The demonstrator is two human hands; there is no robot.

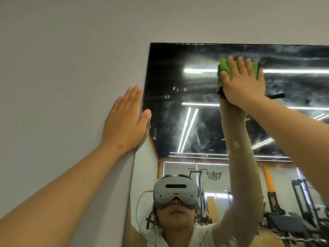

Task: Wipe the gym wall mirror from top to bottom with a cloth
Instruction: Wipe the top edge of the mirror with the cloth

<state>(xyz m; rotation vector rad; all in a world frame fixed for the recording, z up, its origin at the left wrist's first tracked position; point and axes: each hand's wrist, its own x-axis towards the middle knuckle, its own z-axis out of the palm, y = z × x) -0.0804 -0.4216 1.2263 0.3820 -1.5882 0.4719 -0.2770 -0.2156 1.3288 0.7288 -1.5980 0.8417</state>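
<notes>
Right hand [243,82] flat, pressing green cloth [225,69] near mirror [178,86] top edge; unwiped glass runs below it; left hand [124,120] flat on wall [62,68], well apart.

Evenly lit; strip-light glare [197,70] streaks the hazy mirror [167,56].

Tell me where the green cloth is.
Upper right in the head view: the green cloth lies under the right hand, on the mirror near its top.

My one head camera looks up and forward, close to the mirror [178,86], from below and behind my left hand [122,118] and my right hand [243,81].
</notes>
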